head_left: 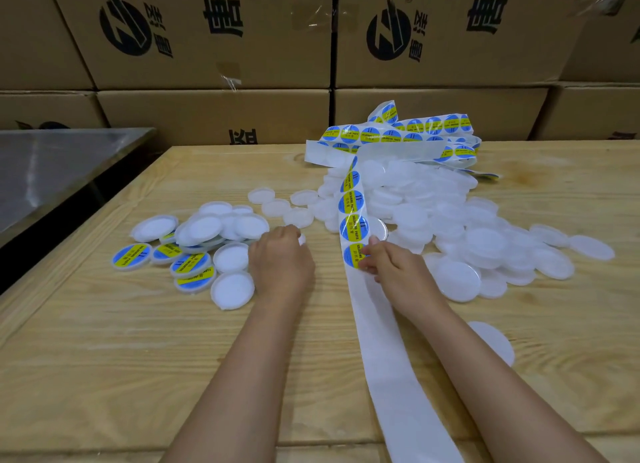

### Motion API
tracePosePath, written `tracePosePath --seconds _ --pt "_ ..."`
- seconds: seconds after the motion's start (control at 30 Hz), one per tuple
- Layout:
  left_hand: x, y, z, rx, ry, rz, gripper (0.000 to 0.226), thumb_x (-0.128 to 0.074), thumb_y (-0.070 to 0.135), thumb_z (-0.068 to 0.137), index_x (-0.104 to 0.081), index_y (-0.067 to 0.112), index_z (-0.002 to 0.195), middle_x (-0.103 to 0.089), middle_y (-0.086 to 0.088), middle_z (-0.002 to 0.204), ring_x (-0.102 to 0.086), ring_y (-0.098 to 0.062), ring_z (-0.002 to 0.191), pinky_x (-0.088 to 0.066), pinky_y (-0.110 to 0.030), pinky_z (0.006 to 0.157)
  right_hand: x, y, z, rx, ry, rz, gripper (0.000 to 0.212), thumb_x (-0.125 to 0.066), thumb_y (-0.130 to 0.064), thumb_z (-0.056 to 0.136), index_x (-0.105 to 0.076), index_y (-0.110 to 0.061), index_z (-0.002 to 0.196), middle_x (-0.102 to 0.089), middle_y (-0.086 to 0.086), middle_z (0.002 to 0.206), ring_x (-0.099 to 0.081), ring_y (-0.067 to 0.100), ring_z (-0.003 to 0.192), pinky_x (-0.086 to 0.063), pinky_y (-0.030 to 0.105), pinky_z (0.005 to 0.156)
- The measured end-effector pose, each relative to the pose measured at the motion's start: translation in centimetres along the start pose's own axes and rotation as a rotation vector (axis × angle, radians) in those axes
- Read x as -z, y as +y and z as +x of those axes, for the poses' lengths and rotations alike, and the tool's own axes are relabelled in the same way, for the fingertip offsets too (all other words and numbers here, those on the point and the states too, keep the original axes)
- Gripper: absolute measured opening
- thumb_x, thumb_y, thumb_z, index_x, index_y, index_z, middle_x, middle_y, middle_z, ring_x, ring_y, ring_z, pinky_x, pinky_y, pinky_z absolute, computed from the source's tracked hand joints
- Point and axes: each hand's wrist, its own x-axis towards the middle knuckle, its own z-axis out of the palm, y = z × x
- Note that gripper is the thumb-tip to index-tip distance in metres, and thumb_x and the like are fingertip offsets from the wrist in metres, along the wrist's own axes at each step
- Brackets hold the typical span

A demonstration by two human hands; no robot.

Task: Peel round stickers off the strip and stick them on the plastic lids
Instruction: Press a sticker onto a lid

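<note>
A white backing strip [377, 331] with round blue and yellow stickers runs from a tangled heap at the back down the wooden table [104, 341] toward me. My right hand [394, 272] pinches the nearest sticker [352, 256] on the strip. My left hand [280, 258] lies knuckles up beside the strip, its fingers curled over a white plastic lid [302, 239] that is mostly hidden. A big pile of plain white lids [485, 244] spreads to the right. A smaller group of lids [194, 254] lies to the left, several bearing stickers.
Stacked cardboard boxes [214, 36] wall off the back of the table. A steel surface [52, 171] stands at the left, past the table's edge. One loose white lid [498, 341] lies by my right forearm. Bare wood shows in front of my arms.
</note>
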Motion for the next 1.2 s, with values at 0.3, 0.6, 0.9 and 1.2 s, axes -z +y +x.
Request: tracePosePath --seconds 0.3,0.6,0.9,1.2 --pt "-0.6 1.7 -0.9 -0.532 -0.344 -0.233 0.032 -0.061 0.017 0.08 -0.068 0.021 0.111 -0.07 0.001 0.106 -0.06 -0.021 0.102 -0.04 -0.037 0.091 0.6 -0.3 0.0 0.075 0.027 -0.11 0.023 -0.044 -0.021 0.097 -0.067 -0.016 0.102 -0.07 0.004 0.095 -0.062 0.02 0.092 -0.046 0.032 0.081" --pt "-0.5 1.8 -1.0 -0.502 -0.419 -0.26 0.018 -0.064 0.026 0.081 -0.069 0.02 0.098 -0.069 0.006 0.1 -0.059 -0.018 0.097 -0.04 -0.035 0.092 4.6 -0.2 -0.5 -0.288 0.158 -1.049 0.033 -0.051 -0.02 0.085 -0.044 -0.016 0.118 -0.034 0.01 0.123 -0.03 0.033 0.117 -0.035 0.041 0.087" --pt "-0.5 1.8 -1.0 -0.447 -0.434 -0.309 0.019 -0.062 0.022 0.083 -0.07 0.021 0.1 -0.069 0.007 0.103 -0.056 -0.015 0.099 -0.041 -0.03 0.089 4.9 0.1 -0.5 -0.364 0.069 -0.991 0.036 -0.052 -0.018 0.087 -0.039 -0.012 0.12 -0.027 0.011 0.125 -0.029 0.031 0.115 -0.035 0.035 0.072" --pt "-0.7 2.1 -1.3 -0.41 -0.455 -0.343 0.024 -0.068 0.026 0.08 -0.069 0.024 0.103 -0.067 0.008 0.1 -0.056 -0.012 0.099 -0.043 -0.026 0.087 4.1 0.2 -0.2 -0.12 0.287 -0.741 0.038 -0.055 -0.032 0.089 -0.049 -0.006 0.116 -0.044 0.013 0.118 -0.04 0.032 0.111 -0.036 0.035 0.069"
